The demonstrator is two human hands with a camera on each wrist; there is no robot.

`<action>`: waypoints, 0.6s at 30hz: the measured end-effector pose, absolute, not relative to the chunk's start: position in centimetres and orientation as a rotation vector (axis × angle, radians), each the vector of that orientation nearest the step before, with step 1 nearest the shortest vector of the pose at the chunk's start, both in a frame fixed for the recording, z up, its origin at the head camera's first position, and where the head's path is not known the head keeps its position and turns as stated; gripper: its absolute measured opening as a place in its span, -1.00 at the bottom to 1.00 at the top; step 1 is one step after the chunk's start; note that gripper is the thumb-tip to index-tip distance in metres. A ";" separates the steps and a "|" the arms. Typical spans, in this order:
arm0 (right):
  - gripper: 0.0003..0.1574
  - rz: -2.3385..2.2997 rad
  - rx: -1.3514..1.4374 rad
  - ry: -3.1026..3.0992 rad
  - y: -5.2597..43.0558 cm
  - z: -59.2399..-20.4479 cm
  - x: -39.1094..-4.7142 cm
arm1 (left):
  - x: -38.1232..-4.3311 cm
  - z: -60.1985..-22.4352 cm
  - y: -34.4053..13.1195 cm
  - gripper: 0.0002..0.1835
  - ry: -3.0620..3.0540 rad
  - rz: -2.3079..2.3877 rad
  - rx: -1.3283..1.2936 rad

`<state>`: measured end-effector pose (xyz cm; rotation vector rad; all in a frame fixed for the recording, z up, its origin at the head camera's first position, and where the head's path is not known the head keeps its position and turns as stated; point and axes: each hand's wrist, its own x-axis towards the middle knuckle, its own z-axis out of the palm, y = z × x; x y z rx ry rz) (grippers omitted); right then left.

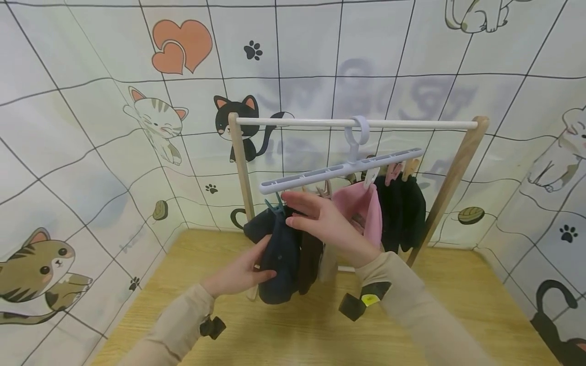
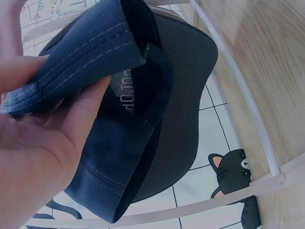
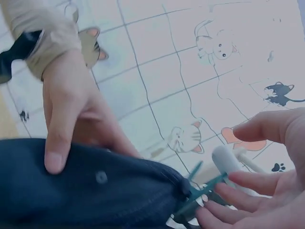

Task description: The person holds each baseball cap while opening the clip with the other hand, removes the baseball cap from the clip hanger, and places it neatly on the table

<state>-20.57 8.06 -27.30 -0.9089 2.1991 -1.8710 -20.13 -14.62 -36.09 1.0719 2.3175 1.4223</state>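
A navy cap (image 1: 280,269) hangs from a teal clothespin (image 1: 276,206) at the low left end of a pale lilac clip hanger (image 1: 316,176). My left hand (image 1: 240,272) grips the cap from the left, its fabric (image 2: 90,52) between thumb and fingers in the left wrist view. A stitched label (image 2: 123,90) shows inside the cap. My right hand (image 1: 330,223) is beside the clothespin with its fingers spread loosely. In the right wrist view the right fingertips (image 3: 228,191) lie right at the clothespin's teal handles (image 3: 207,186), and the thumb stands apart.
The hanger hooks over a white rod (image 1: 293,122) on a wooden-legged rack (image 1: 448,188). Also clipped along it hang a dark brown item (image 1: 309,264), a pink item (image 1: 374,213) and black items (image 1: 391,213). Below is a wood-grain tabletop (image 1: 302,330), with a cat-print backdrop (image 1: 311,46) behind.
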 end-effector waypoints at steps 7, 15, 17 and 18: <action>-0.30 -2.005 -0.730 2.032 7.4 -28.1 -20.5 | -19.7 -36.1 -14.8 -0.28 2.269 1.414 1.119; -0.34 -2.042 -0.719 1.866 7.5 -27.9 -20.8 | -19.3 -35.8 -15.7 -0.32 2.266 1.387 1.170; -0.34 -2.049 -0.719 1.861 7.3 -27.9 -20.9 | -19.2 -35.8 -15.8 -0.31 2.269 1.385 1.187; -0.35 -2.056 -0.718 1.868 7.1 -27.9 -20.9 | -19.2 -35.7 -15.8 -0.31 2.277 1.380 1.202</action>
